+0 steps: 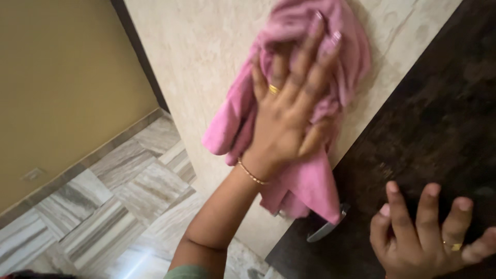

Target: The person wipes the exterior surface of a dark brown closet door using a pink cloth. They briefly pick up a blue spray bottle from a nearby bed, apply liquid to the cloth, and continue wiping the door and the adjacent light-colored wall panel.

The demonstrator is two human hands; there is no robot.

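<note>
My left hand (289, 121) lies flat on a pink cloth (310, 186) and presses it against a beige marbled surface (206, 57). The fingers are spread over the bunched cloth, with a gold ring on one finger and a thin gold bangle at the wrist. Part of the cloth hangs below the hand. My right hand (429, 237) is at the lower right with its fingers apart, resting against a dark brown panel (439, 119). It holds nothing and wears a gold ring.
A metal handle (325, 230) sticks out from the dark panel's edge, just under the hanging cloth. A striped grey-and-white tiled floor (113, 206) and an ochre wall (57, 77) with a skirting strip fill the left side.
</note>
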